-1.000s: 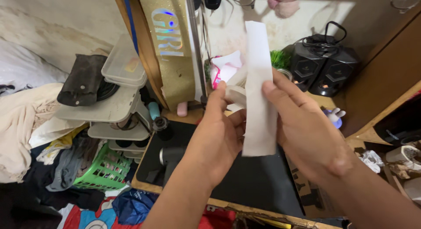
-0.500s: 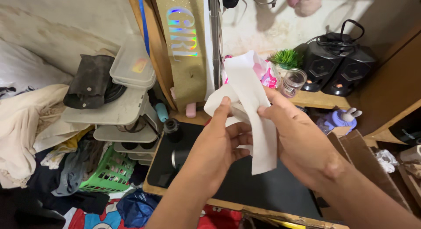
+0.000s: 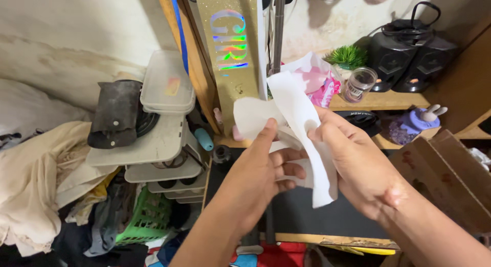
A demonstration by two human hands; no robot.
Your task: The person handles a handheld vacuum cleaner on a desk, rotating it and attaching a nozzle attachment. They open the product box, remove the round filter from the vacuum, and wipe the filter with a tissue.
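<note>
we hold a white strip of cloth-like paper [image 3: 302, 129] at the middle of the frame, both hands closed on it. our left hand [image 3: 261, 170] pinches its crumpled left part under the thumb, fingers curled beneath. our right hand [image 3: 353, 167] grips the longer band, which hangs down past the palm to just below centre. under the hands lies a black desk mat [image 3: 307, 221] on a wooden desk. behind the paper, at upper centre, stands a gold glitter board [image 3: 232, 52] with shiny letters. to the right of it, on a shelf, sit a pink bag [image 3: 319, 83], a clear jar [image 3: 359, 84], a small green plant [image 3: 348, 56] and black speakers [image 3: 409, 60]. at left, stacked plastic lids and containers [image 3: 163, 124] rest above a green basket [image 3: 140, 221], with rumpled clothes [image 3: 36, 185] at lower left.
</note>
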